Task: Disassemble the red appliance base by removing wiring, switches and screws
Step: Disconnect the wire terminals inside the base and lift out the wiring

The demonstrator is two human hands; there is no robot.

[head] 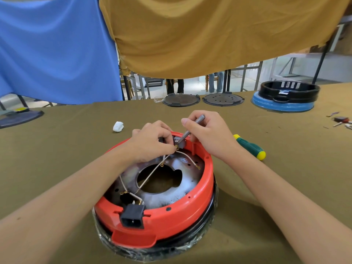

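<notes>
Your left hand (pixel 150 141) pinches a wire terminal (pixel 177 148) at the grey switch (pixel 180 142) while your right hand (pixel 207 133) grips a metal tool (pixel 192 128); a slip could stab your fingers or tear the wire.

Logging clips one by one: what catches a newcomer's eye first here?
The red base sits front and centre on the olive table, with white wires inside. At its far rim the left hand pinches a connector while the right hand holds a grey tool. A green screwdriver lies right.
</notes>
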